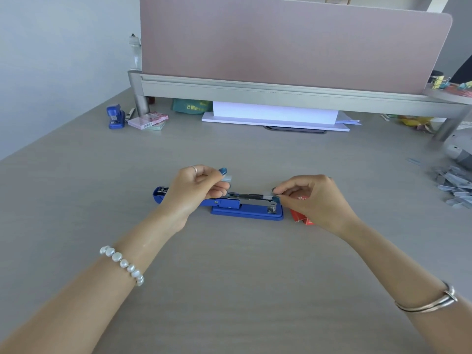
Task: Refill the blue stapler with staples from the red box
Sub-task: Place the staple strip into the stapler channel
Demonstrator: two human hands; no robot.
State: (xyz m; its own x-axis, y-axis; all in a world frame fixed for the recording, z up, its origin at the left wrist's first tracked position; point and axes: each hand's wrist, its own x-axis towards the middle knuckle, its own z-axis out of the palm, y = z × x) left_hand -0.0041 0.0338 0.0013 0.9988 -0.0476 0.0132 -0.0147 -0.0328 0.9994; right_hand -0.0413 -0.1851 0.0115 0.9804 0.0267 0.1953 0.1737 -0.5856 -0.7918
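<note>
I count 1 blue stapler (pixel 245 209) lying opened flat at the middle of the tabletop (pixel 229 290), its top arm swung back away from the base so the metal staple channel is bared. 1 red box (pixel 301 215) sits just beside the stapler's anvil end, half hidden under my right hand (pixel 316 200). That hand is pinched closed on a short staple strip (pixel 268 193) at the channel's front end. My left hand (pixel 196 190), above the stapler's hinge, grips a second staple strip (pixel 226 178) between thumb and finger. A second, smaller stapler (pixel 116 116) stands well beyond the blue stapler by the shelf leg. Loose staples (pixel 452 182) pile near the tabletop's right edge. Nearer me than the stapler, the tabletop is bare.
</note>
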